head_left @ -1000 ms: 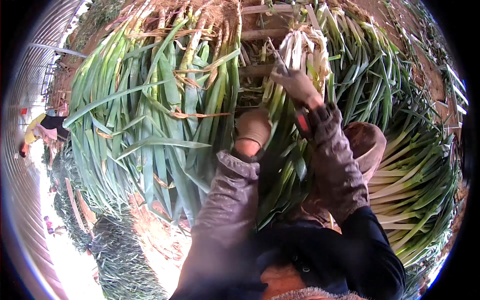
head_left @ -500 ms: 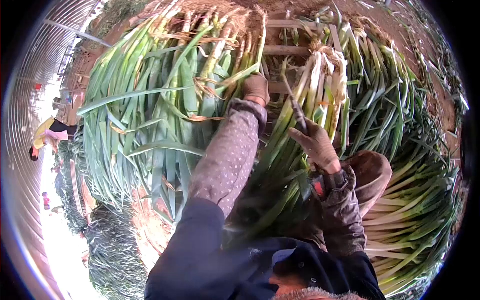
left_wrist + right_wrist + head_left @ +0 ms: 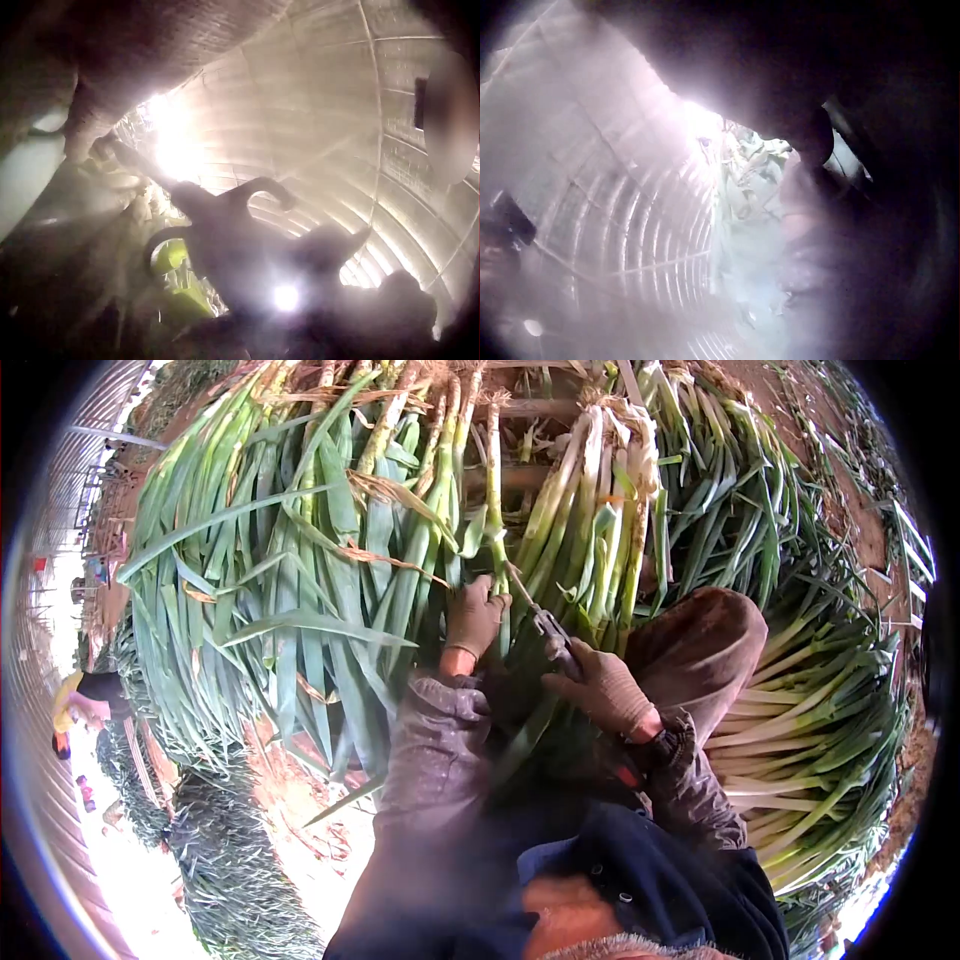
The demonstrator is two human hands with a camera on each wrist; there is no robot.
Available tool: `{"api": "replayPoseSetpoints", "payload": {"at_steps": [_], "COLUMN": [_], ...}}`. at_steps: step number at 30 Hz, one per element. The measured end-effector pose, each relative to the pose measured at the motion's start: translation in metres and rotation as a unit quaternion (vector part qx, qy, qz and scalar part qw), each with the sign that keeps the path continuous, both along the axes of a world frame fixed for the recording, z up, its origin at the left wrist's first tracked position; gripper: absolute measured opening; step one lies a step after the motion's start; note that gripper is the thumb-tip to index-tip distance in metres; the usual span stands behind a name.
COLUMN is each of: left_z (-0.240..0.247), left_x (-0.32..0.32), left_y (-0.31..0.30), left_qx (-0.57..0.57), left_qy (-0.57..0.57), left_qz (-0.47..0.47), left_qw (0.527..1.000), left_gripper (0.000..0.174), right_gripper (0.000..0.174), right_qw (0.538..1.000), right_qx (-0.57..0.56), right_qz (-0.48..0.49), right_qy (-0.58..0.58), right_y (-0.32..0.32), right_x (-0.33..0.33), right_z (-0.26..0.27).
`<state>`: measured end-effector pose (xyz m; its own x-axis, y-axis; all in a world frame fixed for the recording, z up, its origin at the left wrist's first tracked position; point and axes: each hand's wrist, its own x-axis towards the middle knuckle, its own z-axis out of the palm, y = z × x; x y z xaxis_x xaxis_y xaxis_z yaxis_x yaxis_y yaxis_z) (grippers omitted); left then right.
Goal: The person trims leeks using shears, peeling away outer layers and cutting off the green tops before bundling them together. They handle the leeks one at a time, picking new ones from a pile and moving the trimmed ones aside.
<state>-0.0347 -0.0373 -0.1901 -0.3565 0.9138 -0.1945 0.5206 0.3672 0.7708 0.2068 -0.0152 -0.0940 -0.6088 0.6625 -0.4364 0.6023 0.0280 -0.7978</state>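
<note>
In the head view my gloved left hand (image 3: pixel 473 622) holds a long green onion (image 3: pixel 494 480) by its leafy part, the stalk rising root end up. My gloved right hand (image 3: pixel 605 692) grips the handle of an air blow gun (image 3: pixel 548 630), its thin nozzle pointing up and left at that stalk. The left wrist view has the air blow gun (image 3: pixel 232 240) as a dark outline with a hook and a trigger, close to the left-hand fingers (image 3: pixel 112 67). Glare and dark shapes hide most of the right hand's work in the right wrist view.
A thick heap of unpeeled green onions (image 3: pixel 300 560) lies at left. A bunch with pale stalks (image 3: pixel 600 490) leans just ahead of my bent knee (image 3: pixel 700 650). White-stalked onions (image 3: pixel 790 750) are spread at right. Another person (image 3: pixel 85 705) is at the far left.
My left hand reached to the heap at left, then drew back toward me with one onion. The blow gun in my right hand swung down and leftward to meet that stalk.
</note>
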Motion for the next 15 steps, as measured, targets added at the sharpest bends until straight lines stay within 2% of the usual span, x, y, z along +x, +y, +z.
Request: {"api": "replayPoseSetpoints", "payload": {"at_steps": [2, 3, 6, 10, 11, 14, 15], "left_z": [0.006, -0.02, -0.019, -0.01, -0.007, 0.018, 0.024], "left_x": [0.001, -0.003, -0.01, -0.014, -0.01, -0.012, -0.014], "left_y": [0.001, -0.002, 0.0, 0.001, -0.001, -0.003, -0.003], "left_qx": [0.002, 0.09, 0.053, 0.078, 0.064, 0.009, -0.022], "left_qy": [0.032, 0.013, -0.101, -0.076, -0.156, -0.244, -0.201], "left_qz": [-0.01, 0.004, -0.004, -0.046, -0.007, -0.002, -0.008], "left_qw": [0.999, 0.996, 0.994, 0.993, 0.986, 0.97, 0.979], "left_gripper": [0.037, 0.034, 0.032, 0.03, 0.028, 0.026, 0.024], "right_gripper": [0.049, 0.049, 0.05, 0.05, 0.051, 0.053, 0.053], "right_qw": [1.0, 0.999, 0.997, 0.996, 0.995, 0.993, 0.992], "right_qx": [0.028, 0.044, 0.082, 0.085, 0.1, 0.117, 0.119], "right_qz": [-0.006, -0.004, -0.003, 0.009, 0.013, 0.022, 0.024], "right_qy": [0.007, 0.0, -0.008, -0.019, -0.017, -0.013, -0.018], "right_y": [-0.001, 0.004, 0.021, 0.039, 0.041, 0.038, 0.03], "right_x": [-0.002, -0.006, -0.021, -0.042, -0.045, -0.044, -0.04], "right_z": [-0.005, -0.006, -0.016, -0.009, -0.011, -0.016, -0.013]}}
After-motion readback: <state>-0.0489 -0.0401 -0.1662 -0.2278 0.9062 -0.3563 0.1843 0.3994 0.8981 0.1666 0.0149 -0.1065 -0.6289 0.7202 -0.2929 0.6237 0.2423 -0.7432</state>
